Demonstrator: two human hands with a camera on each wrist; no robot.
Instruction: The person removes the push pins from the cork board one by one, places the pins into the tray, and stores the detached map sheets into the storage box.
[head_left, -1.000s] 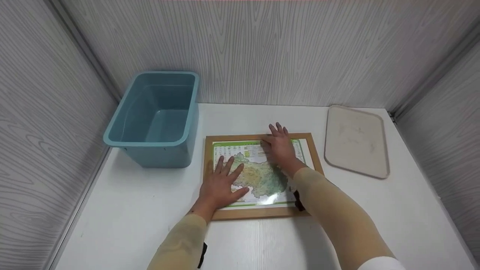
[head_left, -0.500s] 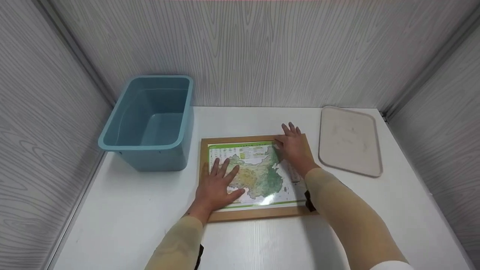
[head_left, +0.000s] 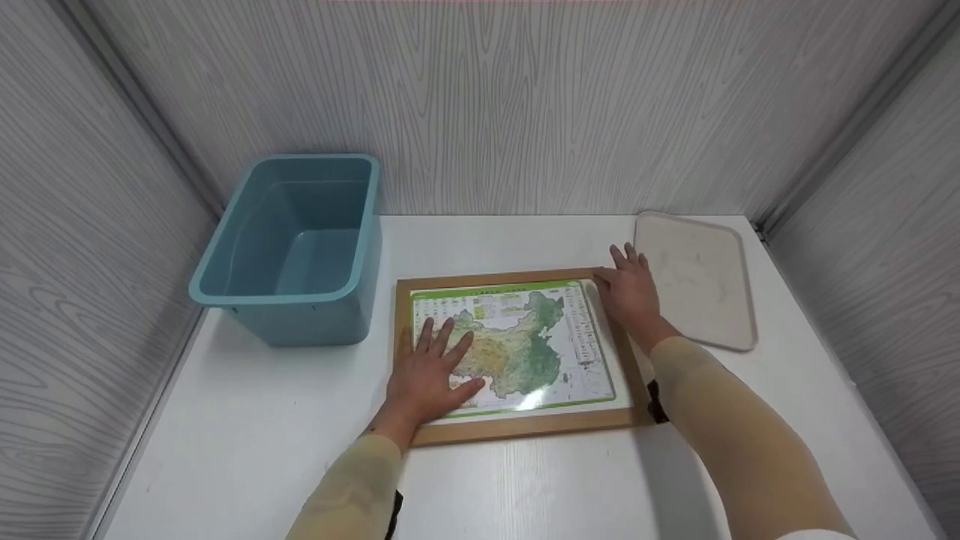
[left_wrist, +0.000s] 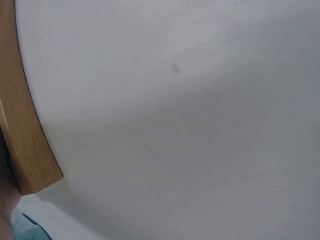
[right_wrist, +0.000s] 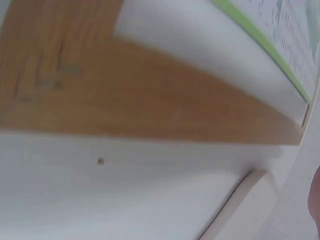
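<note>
Map board point(head_left: 517, 352) lies flat at frame centre on the worktop point(head_left: 247, 420); right hand point(head_left: 631, 296) has slid off the print to the board's right edge, fingers straight, while left hand point(head_left: 425, 375) stays spread on it.

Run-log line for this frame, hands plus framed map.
left hand: flat on framed map | right hand: flat on frame's far right corner | beige tray: right | blue bin: left

right hand point(head_left: 632, 294) slid rightward off the map point(head_left: 517, 346) onto the frame's right edge point(head_left: 624, 337)
</note>
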